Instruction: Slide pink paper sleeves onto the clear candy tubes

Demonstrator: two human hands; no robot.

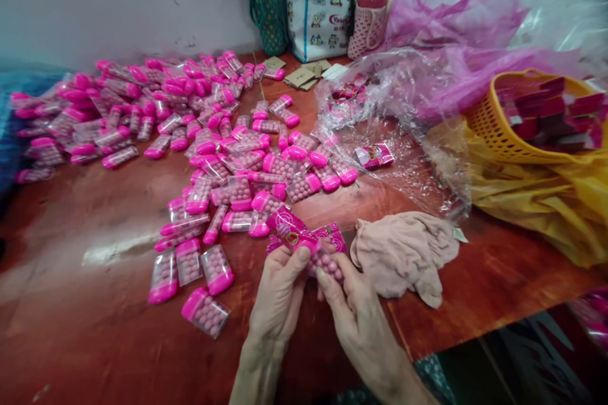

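My left hand (278,291) is closed, its thumb pressing on a pink printed sleeve (291,228). Between the fingers of my right hand (358,307) is a transparent candy box (327,266) full of pink balls. Sleeve and box meet between my hands; how far one sits inside the other is hidden by the fingers. Another pink printed wrapper (335,237) shows just behind them. Left of my hands, a single candy box (206,312) with a pink cap lies on the red-brown table (95,323). Beyond it spreads a loose group of similar boxes (247,164).
A large heap of candy boxes (114,101) lies back left. Right of my hands is a crumpled beige cloth (403,253). Behind it are clear plastic film (403,95) and a yellow basket (498,120) of sleeves. A white bag (318,9) and bottles stand along the wall.
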